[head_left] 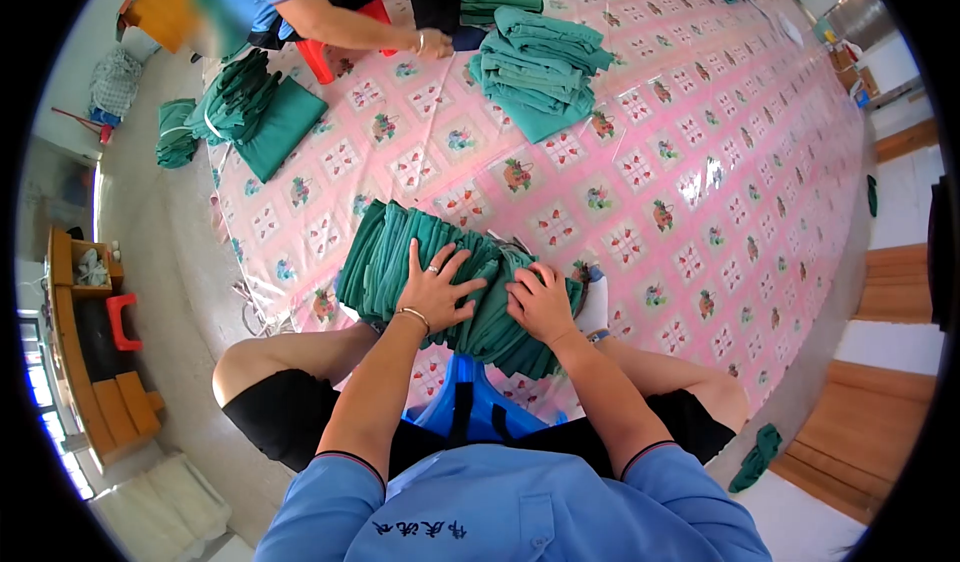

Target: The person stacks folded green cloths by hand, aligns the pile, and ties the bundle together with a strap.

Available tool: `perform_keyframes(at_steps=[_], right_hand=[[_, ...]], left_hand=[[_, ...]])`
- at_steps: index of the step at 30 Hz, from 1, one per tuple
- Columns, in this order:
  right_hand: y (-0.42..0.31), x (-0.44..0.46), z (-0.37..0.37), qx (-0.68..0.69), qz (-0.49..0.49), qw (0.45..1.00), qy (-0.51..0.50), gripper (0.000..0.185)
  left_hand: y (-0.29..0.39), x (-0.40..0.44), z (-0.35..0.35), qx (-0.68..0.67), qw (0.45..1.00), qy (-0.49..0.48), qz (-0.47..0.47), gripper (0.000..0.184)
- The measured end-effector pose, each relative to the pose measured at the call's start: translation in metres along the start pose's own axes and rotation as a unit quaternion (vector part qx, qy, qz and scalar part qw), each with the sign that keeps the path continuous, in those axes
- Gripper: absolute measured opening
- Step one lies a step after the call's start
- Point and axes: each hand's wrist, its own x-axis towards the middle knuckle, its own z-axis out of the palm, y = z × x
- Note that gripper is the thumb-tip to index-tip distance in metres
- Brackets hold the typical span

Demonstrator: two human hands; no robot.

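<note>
In front of my body, a thick bundle of folded green cloths (385, 262) stands on edge, its layers packed side by side. My left hand (440, 290) lies on top of it with the fingers spread. At the bundle's right part, my right hand (540, 302) has its fingers bent and gripping the cloth. A thin pale strip (515, 243), perhaps a tie, crosses the cloth near the right fingers. The bundle hides what is beneath it.
A pink patterned sheet (560, 197) covers the floor. Beyond the bundle are a green cloth stack (540, 67) and a tied green bundle (235, 97). A co-worker's arm (345, 27) reaches in at the top by a red stool (316, 60). Blue plastic (425, 412) shows between my legs.
</note>
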Motion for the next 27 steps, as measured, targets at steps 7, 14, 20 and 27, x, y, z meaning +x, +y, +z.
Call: perform_keyframes(at_steps=[7, 14, 20, 27], right_hand=[[0.002, 0.001, 0.005, -0.013, -0.043, 0.999, -0.025, 0.015], [-0.002, 0.003, 0.002, 0.001, -0.026, 0.999, -0.046, 0.037], [-0.004, 0.01, -0.006, -0.004, -0.039, 0.997, -0.072, 0.045], [-0.001, 0.003, 0.005, 0.01, -0.033, 0.998, -0.061, 0.038]], left_hand=[[-0.001, -0.001, 0.007, 0.021, 0.999, 0.015, 0.029, 0.047], [-0.003, -0.001, 0.009, -0.008, 0.997, 0.073, 0.028, 0.053], [-0.004, 0.0, 0.013, -0.02, 0.995, 0.095, 0.009, 0.048], [-0.005, 0.0, 0.015, -0.035, 0.993, 0.11, 0.001, 0.055]])
